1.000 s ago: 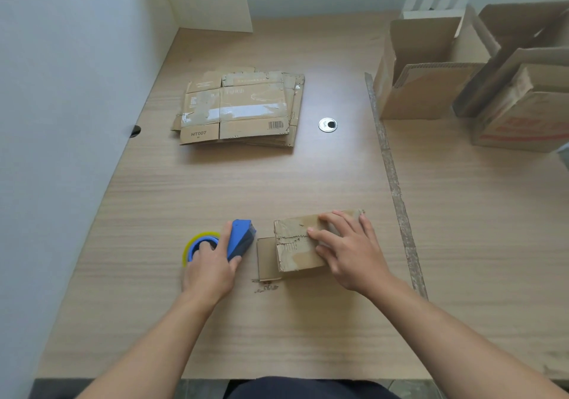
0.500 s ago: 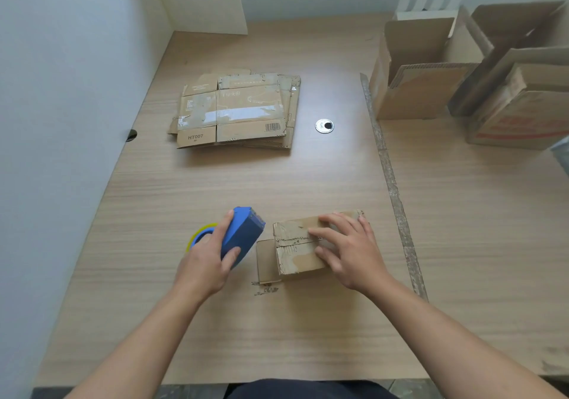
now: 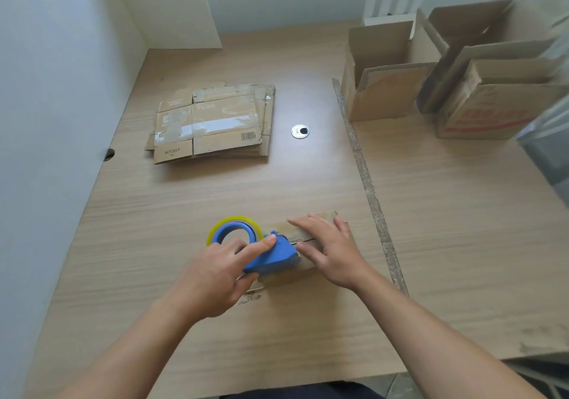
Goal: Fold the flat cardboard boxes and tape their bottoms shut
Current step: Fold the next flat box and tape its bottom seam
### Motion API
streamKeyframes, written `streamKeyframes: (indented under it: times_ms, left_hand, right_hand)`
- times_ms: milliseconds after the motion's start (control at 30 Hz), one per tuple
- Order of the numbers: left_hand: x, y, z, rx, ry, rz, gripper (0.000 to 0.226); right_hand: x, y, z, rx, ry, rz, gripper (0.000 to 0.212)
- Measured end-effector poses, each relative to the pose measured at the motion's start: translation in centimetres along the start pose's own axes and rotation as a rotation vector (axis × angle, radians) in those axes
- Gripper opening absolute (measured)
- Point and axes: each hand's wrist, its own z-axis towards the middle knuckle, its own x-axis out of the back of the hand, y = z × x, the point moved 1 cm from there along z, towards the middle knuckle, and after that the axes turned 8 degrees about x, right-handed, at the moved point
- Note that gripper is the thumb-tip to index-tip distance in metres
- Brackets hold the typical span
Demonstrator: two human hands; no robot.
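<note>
Taping step. Left hand (image 3: 215, 275) grip curled round tape dispenser (image 3: 274, 257), nose on small box (image 3: 286, 228); right hand (image 3: 329, 251) flat, grasping nothing, pins it to surface (image 3: 462, 244). Next, probably: draw tape rightward along seam

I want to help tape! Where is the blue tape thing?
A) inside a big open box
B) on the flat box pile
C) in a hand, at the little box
C: the left hand grips the blue tape dispenser against the small cardboard box.
</note>
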Motion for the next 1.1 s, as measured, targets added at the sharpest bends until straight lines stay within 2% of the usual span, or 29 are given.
streamKeyframes:
  times_ms: [100,367,533,600,633,800,1100]
  left_hand:
    - [0.1,0.2,0.9,-0.006,-0.057,0.033,0.08]
    - [-0.6,0.6,2.1,0.072,-0.107,0.029,0.079]
    - [-0.8,0.6,2.1,0.077,-0.124,0.027,0.081]
    - [-0.6,0.7,2.3,0.083,-0.126,0.041,0.081]
    - [-0.6,0.7,2.3,0.088,-0.13,0.044,0.08]
    - [-0.3,0.9,2.4,0.103,-0.151,0.038,0.08]
    - [-0.3,0.7,2.5,0.098,-0.15,0.034,0.083]
  right_hand:
    - [-0.3,0.2,0.2,-0.021,0.045,0.008,0.015]
    - [0.4,0.4,-0.3,-0.068,0.234,0.221,0.01]
    - [3.1,3.4,-2.6,-0.422,0.52,0.565,0.017]
    - [4.2,5.1,-3.7,-0.55,0.665,0.793,0.019]
    - [4.7,5.6,-3.8,-0.595,0.681,0.877,0.02]
    - [5.3,5.8,-2.4,-0.709,0.413,0.788,0.017]
    - [5.4,6.9,-1.1,-0.692,0.331,0.621,0.022]
